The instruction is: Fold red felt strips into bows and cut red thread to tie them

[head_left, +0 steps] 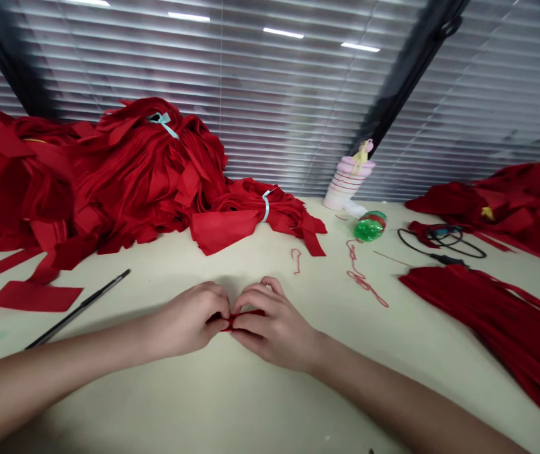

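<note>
In the middle of the head view, both hands pinch a small strip of red fabric [250,313] just above the table. My left hand [194,318] has its thumb and fingers closed on the strip's left end. From the other side my right hand [274,325] grips it between thumb and forefinger, fingertips almost touching the left hand's. Most of the strip is hidden by the fingers. A short curl of red thread [296,260] lies beyond the right hand.
Piles of red cloth strips [142,170] tied with pale blue ribbon fill the back left. A pen [78,309] lies left. At right are a green plastic bottle piece [370,226] with red thread, a pink-white container [349,180], black-handled scissors [440,243] and red strips [492,321].
</note>
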### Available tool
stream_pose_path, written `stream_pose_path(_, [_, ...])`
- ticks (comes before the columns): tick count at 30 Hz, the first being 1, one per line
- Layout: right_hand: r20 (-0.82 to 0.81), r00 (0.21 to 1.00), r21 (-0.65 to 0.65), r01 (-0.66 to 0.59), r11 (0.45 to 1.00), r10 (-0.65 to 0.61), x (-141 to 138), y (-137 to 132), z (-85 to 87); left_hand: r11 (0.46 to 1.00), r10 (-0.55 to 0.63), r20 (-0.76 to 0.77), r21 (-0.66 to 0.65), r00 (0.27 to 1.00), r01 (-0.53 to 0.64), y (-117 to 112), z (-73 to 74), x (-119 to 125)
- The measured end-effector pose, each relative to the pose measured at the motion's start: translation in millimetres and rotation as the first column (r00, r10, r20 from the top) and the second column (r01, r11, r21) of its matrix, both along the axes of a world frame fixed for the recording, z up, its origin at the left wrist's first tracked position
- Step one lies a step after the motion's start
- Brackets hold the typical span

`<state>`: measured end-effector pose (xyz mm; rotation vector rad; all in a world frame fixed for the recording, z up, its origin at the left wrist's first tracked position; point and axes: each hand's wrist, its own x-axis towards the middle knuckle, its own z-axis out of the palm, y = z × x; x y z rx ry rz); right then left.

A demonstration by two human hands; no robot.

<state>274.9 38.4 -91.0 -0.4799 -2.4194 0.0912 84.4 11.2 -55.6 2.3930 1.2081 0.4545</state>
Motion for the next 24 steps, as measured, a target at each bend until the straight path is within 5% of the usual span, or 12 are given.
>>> stream_pose_path(9, [0.168,0.984,0.286,0.011,0.958,-0.062,-6.1,-14.0,4.7,1.0,0.0,-0.007,-0.028,1.0,0.0,5.9,-5.5,-2.5])
stream_pose_path(17, [0.299,0.943,0.28,0.061,0.958,-0.148,-6.2,-15.0,-5.4,0.993,-0.102,0.008,-0.066,0.995,0.102,9.7,4.3,-6.1])
stream_pose_path(24, [0.26,0.958,0.293,0.045,0.955,-0.125,-6.0,-11.1,-6.9,0.99,-0.119,-0.115,0.065,0.986,0.127,-2.4,7.7,-3.4])
